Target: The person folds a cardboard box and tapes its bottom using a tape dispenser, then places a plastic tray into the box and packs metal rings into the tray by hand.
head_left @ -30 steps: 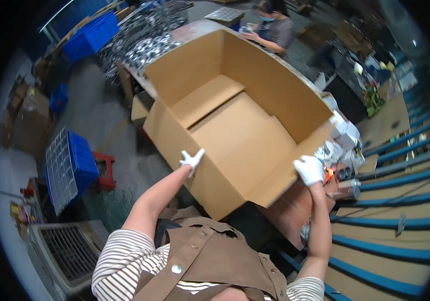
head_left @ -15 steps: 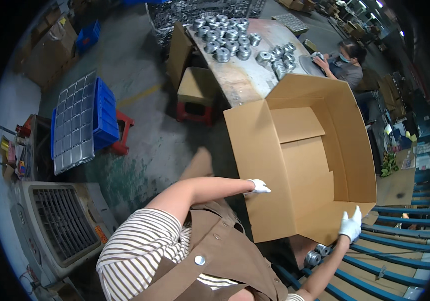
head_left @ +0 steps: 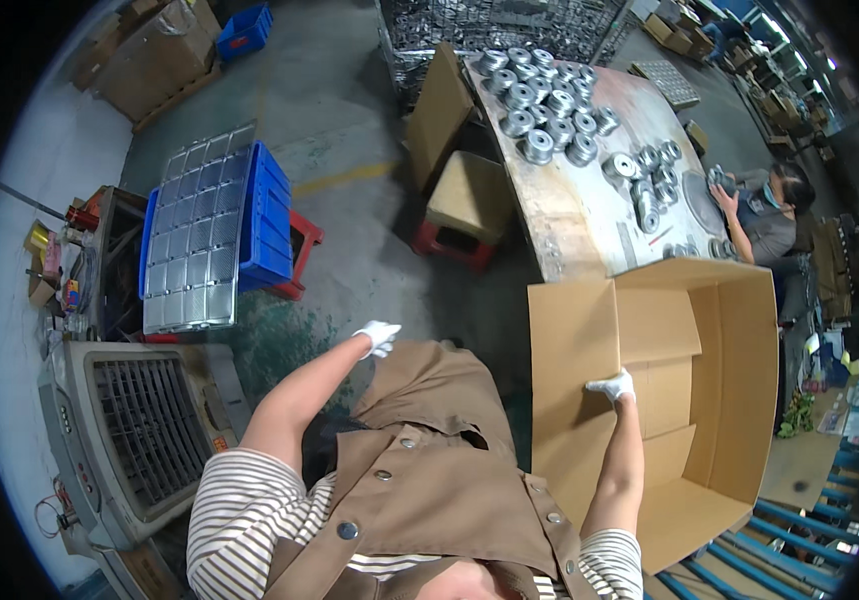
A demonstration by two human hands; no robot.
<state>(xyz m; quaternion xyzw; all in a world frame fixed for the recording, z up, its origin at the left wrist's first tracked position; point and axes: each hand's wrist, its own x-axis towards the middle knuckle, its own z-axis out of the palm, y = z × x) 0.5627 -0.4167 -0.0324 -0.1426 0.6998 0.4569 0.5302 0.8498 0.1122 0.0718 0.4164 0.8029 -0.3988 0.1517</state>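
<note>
A large open cardboard box (head_left: pixel 654 495) stands to my right, its left flap folded out toward me. My right hand (head_left: pixel 614 386), in a white glove, is at the fold between that flap and the box's inside. Its thumb lies out over the flap, and the other fingers seem hooked over the edge, partly hidden. My left hand (head_left: pixel 379 338), also white-gloved, hangs in the air over the floor by my knee. Its fingers are partly stretched out, holding nothing. The inside of the box shows bare cardboard panels.
Beyond the box, a worktable (head_left: pixel 569 235) carries several silvery metal wheel-like parts (head_left: pixel 537 146); a co-worker (head_left: pixel 774 210) sits at its far side. At left are clear trays (head_left: pixel 194 240) against blue crates (head_left: pixel 267 225), and an air cooler (head_left: pixel 144 430). Blue roller bars (head_left: pixel 749 565) lie right.
My left hand has left the box flap and swung left. My right hand has moved from the box's near right corner to the left flap's fold. My view has turned left.
</note>
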